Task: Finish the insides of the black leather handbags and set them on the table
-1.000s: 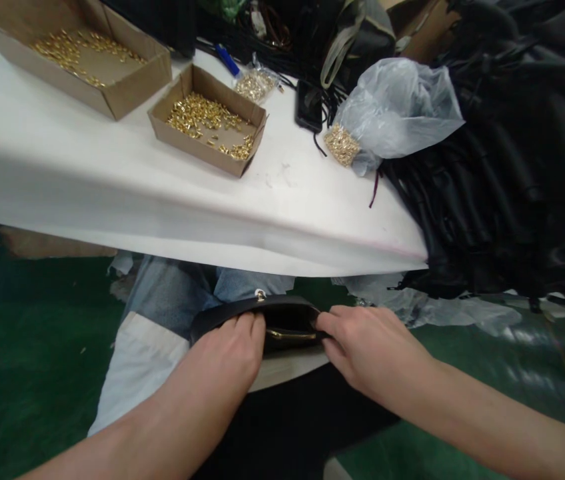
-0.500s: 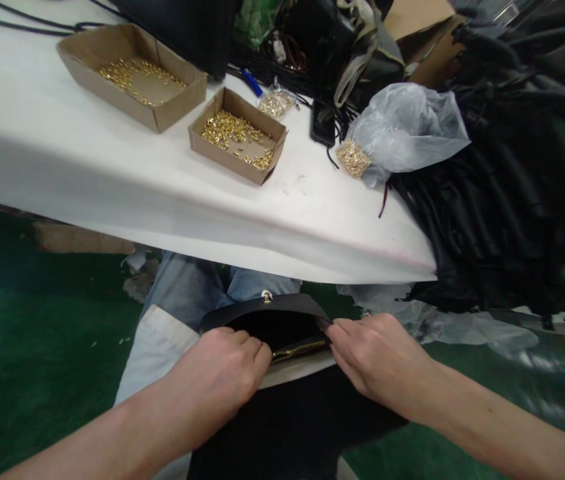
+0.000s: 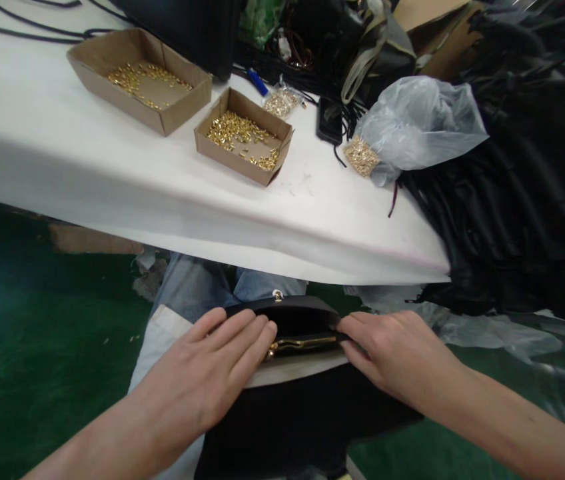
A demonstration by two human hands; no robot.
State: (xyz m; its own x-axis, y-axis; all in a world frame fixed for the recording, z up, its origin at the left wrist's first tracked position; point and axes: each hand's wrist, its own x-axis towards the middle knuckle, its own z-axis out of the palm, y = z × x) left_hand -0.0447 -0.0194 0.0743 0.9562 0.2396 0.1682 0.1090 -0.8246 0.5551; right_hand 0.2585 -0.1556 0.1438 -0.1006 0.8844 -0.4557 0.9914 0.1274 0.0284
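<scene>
A black bag (image 3: 307,420) lies across my lap, its mouth gaping toward the table. Along the opening runs a gold zipper (image 3: 302,343) beside a pale inner strip, and a small gold clasp (image 3: 277,295) sits on the far edge. Flat over the left side of the mouth rests my left hand (image 3: 217,360), fingers stretched out and gripping nothing. My right hand (image 3: 392,347) pinches the bag's right corner between thumb and fingers. The bag's inside is dark, and its left corner is hidden under my left hand.
On the white table (image 3: 127,193) stand a larger cardboard tray (image 3: 162,122) and a smaller cardboard tray (image 3: 232,165), both holding gold hardware pieces. A clear plastic bag (image 3: 422,127), a black phone (image 3: 330,120) and a blue pen (image 3: 257,82) lie behind. Black bags (image 3: 527,200) are heaped right.
My left hand has gone from fingers curled on the bag's edge to fingers stretched flat over it. The right hand keeps its grip. The whole view has shifted slightly.
</scene>
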